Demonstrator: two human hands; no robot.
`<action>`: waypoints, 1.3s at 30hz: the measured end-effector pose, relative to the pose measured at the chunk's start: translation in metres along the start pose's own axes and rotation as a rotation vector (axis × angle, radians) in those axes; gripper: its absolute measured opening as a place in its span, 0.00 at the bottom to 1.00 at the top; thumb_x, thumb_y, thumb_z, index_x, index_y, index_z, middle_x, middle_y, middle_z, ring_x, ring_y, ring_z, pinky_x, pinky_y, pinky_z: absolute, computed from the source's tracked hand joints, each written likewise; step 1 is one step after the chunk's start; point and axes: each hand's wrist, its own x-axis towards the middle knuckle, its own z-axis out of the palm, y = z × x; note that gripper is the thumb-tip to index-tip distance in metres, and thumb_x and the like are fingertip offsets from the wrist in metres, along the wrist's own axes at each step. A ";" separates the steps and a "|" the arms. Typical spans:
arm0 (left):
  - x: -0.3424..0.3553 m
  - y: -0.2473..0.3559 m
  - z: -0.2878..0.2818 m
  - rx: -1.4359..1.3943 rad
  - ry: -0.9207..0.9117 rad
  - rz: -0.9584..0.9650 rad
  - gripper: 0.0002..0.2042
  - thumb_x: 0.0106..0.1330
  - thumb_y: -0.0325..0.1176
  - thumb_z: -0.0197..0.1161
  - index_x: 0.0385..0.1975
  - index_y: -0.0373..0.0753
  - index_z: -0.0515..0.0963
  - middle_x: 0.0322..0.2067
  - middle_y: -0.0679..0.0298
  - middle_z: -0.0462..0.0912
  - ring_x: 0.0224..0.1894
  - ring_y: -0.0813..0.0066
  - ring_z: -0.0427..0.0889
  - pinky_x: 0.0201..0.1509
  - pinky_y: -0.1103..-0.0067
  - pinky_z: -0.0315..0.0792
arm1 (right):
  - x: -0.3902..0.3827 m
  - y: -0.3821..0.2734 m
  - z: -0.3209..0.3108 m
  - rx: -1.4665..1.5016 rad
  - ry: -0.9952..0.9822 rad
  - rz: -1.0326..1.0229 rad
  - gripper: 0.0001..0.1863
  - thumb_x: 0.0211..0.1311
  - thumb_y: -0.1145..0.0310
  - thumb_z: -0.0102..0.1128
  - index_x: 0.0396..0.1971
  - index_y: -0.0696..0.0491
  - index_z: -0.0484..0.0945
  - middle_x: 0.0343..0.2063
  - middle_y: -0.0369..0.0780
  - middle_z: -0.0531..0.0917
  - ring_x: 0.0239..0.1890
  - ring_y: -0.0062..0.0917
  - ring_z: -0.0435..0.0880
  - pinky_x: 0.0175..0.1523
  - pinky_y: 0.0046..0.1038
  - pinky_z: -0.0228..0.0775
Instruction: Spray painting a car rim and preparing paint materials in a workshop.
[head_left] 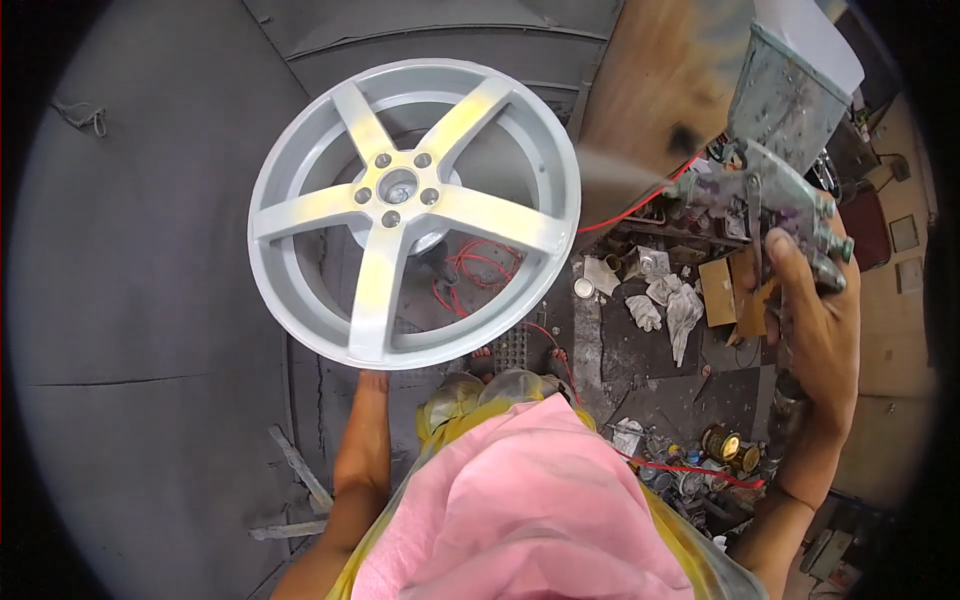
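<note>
My right hand (825, 325) is closed round the grip of a paint-stained spray gun (735, 195). A cloudy cup (785, 105) sits on top of the gun. Pale mist streams left from its nozzle toward a five-spoke car wheel rim (377, 285). The rim is light grey-white, with yellow patches on its spokes and hub. My left forearm (362, 440) reaches up to the rim's lower edge. Behind the rim my left hand is hidden, so I cannot see how its fingers lie or what they touch.
A red hose (480, 262) coils on the floor below the rim. Crumpled white rags (683, 315), a cardboard box (718, 292) and scattered cans (720, 442) lie to the right. A brown panel (650, 85) stands behind the mist. Grey walls rise at left; wooden strips (300, 468) lie low down there.
</note>
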 end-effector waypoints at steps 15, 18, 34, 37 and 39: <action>-0.041 -0.025 0.014 -0.233 0.121 0.017 0.34 0.75 0.61 0.44 0.70 0.40 0.66 0.67 0.55 0.73 0.67 0.54 0.74 0.72 0.54 0.69 | -0.040 -0.026 0.015 0.087 0.098 0.123 0.20 0.71 0.63 0.65 0.56 0.56 0.75 0.28 0.37 0.85 0.24 0.15 0.81 0.20 0.16 0.63; -0.038 -0.027 0.033 -0.281 0.147 0.023 0.34 0.75 0.61 0.43 0.70 0.40 0.65 0.67 0.55 0.72 0.67 0.54 0.74 0.72 0.54 0.69 | -0.041 -0.025 0.009 0.064 0.047 0.102 0.17 0.72 0.63 0.64 0.53 0.56 0.76 0.30 0.37 0.86 0.28 0.17 0.84 0.20 0.16 0.64; -0.099 -0.024 0.079 -0.263 0.163 0.256 0.27 0.73 0.57 0.50 0.62 0.45 0.75 0.52 0.66 0.84 0.54 0.68 0.84 0.62 0.64 0.78 | -0.040 -0.037 -0.007 -0.008 -0.007 0.025 0.17 0.72 0.60 0.64 0.52 0.54 0.76 0.28 0.37 0.86 0.26 0.16 0.83 0.20 0.15 0.64; -0.104 -0.034 0.066 -0.306 0.236 0.168 0.25 0.73 0.57 0.49 0.61 0.48 0.76 0.50 0.68 0.84 0.52 0.69 0.84 0.61 0.67 0.78 | -0.038 -0.037 0.001 -0.030 -0.034 -0.018 0.16 0.72 0.61 0.64 0.51 0.55 0.77 0.28 0.37 0.85 0.25 0.16 0.82 0.20 0.15 0.64; -0.105 -0.046 0.061 -0.304 0.221 0.157 0.24 0.69 0.61 0.53 0.53 0.51 0.77 0.45 0.70 0.84 0.48 0.71 0.83 0.53 0.69 0.78 | -0.038 -0.039 0.001 -0.080 -0.010 -0.068 0.15 0.72 0.62 0.64 0.51 0.55 0.78 0.28 0.37 0.85 0.25 0.15 0.82 0.20 0.15 0.64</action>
